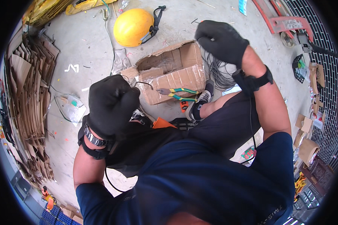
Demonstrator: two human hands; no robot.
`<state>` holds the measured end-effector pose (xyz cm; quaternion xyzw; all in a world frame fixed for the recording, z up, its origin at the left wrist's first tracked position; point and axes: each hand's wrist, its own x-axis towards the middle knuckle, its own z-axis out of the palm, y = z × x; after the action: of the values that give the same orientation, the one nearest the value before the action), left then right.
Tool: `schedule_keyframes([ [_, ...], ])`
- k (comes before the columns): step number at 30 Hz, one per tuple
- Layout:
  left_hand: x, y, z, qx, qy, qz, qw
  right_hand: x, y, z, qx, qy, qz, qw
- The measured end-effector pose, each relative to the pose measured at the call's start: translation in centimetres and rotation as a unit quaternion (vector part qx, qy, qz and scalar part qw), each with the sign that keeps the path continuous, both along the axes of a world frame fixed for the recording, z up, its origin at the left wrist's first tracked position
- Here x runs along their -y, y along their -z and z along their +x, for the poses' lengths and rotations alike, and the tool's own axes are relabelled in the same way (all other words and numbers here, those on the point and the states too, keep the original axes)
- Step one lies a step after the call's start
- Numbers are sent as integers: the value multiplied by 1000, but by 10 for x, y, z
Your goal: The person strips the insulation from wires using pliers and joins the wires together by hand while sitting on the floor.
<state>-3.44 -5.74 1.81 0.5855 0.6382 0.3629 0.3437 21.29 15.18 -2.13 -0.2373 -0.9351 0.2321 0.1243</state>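
My left hand (111, 102), in a black glove, is closed around the end of a thin black cable (144, 83) whose tip sticks out to the right. My right hand (221, 40), also gloved, is raised at the upper right with its fingers curled; whether anything is inside them cannot be seen. Between the hands stands an open, torn cardboard box (174, 77). Pliers with green and yellow handles (181, 94) lie on the box's near side. Coiled dark cable (219, 73) rests on the floor beside the box, below my right hand.
A yellow helmet (133, 27) lies on the floor beyond the box. Flattened cardboard (29, 98) is stacked at the left. A red pallet jack (290, 24) stands at the upper right. A plastic bag (70, 107) lies left of my left hand.
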Motion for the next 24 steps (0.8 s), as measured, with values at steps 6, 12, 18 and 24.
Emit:
schedule_keyframes([
  [6,-5,-2,-28,156,-143,17,977,-51,5,36,72,139,-56,986],
  [12,-8,5,-82,-3,-132,241,962,-65,21,46,105,114,-131,979],
  [18,-10,10,-92,-186,-119,275,936,-24,19,10,73,47,-423,902],
  [24,-13,18,-97,-103,-137,262,950,-8,21,-2,50,8,-502,863],
])
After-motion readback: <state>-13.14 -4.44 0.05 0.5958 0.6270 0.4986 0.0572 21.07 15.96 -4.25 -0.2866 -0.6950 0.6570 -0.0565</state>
